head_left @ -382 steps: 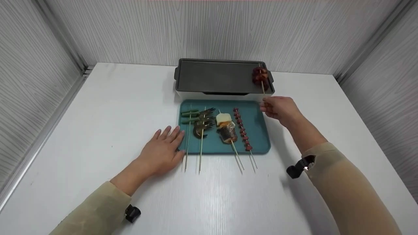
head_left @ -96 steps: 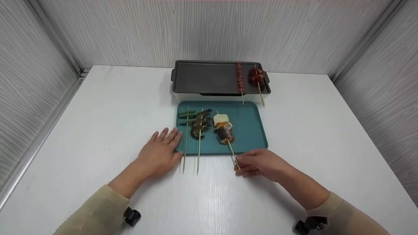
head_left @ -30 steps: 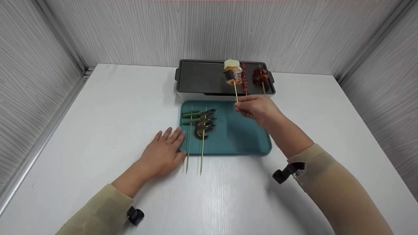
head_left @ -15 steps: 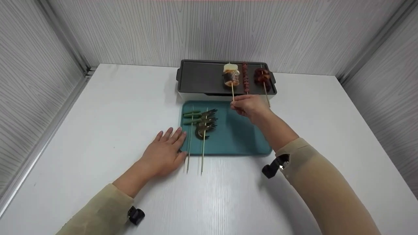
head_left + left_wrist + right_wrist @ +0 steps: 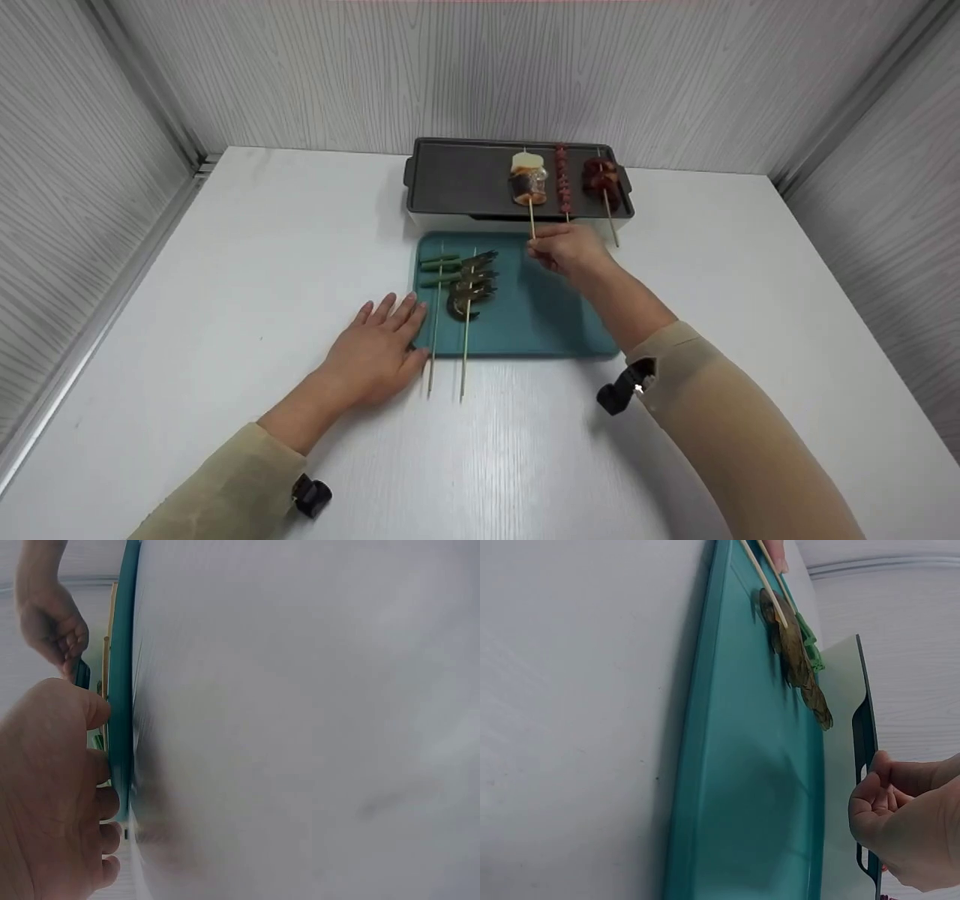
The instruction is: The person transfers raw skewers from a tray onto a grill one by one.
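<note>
My right hand (image 5: 571, 251) pinches the bare stick of a food skewer (image 5: 529, 184) bearing a white block, an orange piece and a dark silvery chunk. The food end lies over the black griddle (image 5: 465, 180), left of a thin skewer of small red pieces (image 5: 562, 180). At the griddle's right end is a skewer of dark red glazed chunks (image 5: 600, 178). My left hand (image 5: 375, 356) rests with fingers spread at the left edge of the teal tray (image 5: 555, 322). On that tray lie a shrimp skewer (image 5: 472, 285) and a green vegetable skewer (image 5: 441, 274).
The griddle sits on a white base (image 5: 442, 223) just behind the tray. Both stand on a white table (image 5: 300, 225), enclosed by wood-grain panels (image 5: 510, 67) at the back and sides. Stick ends overhang the tray's front edge.
The red-piece skewer went from tray to griddle earlier. My right hand then lifted the white-and-silvery skewer off the tray, carried it back over the griddle and lowered it. The left hand stayed put.
</note>
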The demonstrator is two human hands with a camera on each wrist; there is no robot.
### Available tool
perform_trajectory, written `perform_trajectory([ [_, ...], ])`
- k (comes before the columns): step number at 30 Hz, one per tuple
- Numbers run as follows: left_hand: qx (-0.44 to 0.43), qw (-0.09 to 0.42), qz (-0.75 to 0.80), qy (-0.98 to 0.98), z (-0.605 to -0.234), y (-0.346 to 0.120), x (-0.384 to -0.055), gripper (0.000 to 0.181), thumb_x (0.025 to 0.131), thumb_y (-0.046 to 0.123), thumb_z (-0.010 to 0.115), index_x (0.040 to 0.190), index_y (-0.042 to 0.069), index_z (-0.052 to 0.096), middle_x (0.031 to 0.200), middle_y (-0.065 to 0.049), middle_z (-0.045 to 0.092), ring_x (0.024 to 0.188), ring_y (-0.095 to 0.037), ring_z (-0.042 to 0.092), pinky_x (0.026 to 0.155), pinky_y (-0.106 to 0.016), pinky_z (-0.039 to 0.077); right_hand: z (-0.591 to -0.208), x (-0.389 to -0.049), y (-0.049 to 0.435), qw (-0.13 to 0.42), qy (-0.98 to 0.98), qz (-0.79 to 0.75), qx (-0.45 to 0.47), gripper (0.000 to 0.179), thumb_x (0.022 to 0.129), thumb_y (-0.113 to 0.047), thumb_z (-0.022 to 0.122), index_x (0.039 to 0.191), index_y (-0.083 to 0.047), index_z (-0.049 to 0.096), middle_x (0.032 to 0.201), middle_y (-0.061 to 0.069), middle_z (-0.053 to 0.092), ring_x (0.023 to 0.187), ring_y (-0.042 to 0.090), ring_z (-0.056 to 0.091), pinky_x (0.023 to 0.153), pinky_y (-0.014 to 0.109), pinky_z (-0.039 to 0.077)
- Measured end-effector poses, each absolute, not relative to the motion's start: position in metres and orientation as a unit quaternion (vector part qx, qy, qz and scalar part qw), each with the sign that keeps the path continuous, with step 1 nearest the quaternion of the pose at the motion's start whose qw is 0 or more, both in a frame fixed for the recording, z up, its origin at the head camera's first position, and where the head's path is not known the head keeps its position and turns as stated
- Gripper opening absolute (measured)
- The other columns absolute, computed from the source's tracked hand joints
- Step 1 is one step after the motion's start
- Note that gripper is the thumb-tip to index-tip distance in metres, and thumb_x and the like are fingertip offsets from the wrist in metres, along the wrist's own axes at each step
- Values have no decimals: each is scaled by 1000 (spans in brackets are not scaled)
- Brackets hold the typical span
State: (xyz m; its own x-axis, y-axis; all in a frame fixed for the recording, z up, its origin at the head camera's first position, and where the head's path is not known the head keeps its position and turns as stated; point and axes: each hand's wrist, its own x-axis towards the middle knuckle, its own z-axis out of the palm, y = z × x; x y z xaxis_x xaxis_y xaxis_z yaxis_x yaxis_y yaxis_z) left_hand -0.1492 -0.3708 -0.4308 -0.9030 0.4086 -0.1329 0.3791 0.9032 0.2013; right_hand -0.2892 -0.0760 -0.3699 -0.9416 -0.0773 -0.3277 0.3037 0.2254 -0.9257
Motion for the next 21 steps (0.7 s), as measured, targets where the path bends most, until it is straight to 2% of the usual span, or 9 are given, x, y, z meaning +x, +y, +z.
perform_trajectory([
  [3,203,85,89,972,-431,-370,-149,70,113,44,39,168,3,26,174,-18,20,161,-42,13,129,-60,11,-371,-285,-72,160,761,-625,68,40,107,-6,62,145,9,59,123,18,71,100,18,68,104,40,52],
  [8,200,85,93,972,-431,-369,-148,70,113,44,39,168,3,26,175,-17,19,161,-41,12,129,-59,11,-371,-270,-61,175,755,-631,38,57,107,-13,65,157,6,45,148,24,59,132,30,64,112,41,49],
  [11,201,86,93,971,-431,-369,-149,70,113,44,39,168,3,25,175,-17,18,161,-41,12,129,-60,10,-372,-260,-50,165,787,-594,11,60,107,-18,66,158,4,44,151,22,57,136,33,61,113,42,49],
  [17,201,80,89,972,-432,-370,-150,70,113,44,39,168,3,26,175,-17,19,161,-42,13,129,-60,12,-377,-242,-22,112,891,-438,-42,64,103,-27,71,157,0,49,147,21,61,136,33,59,112,48,49],
  [21,199,77,86,973,-433,-371,-149,70,113,43,40,167,2,27,174,-17,20,161,-42,14,128,-60,13,-381,-230,-3,104,924,-363,-63,76,102,-32,73,162,0,40,155,24,53,145,38,49,115,53,45],
])
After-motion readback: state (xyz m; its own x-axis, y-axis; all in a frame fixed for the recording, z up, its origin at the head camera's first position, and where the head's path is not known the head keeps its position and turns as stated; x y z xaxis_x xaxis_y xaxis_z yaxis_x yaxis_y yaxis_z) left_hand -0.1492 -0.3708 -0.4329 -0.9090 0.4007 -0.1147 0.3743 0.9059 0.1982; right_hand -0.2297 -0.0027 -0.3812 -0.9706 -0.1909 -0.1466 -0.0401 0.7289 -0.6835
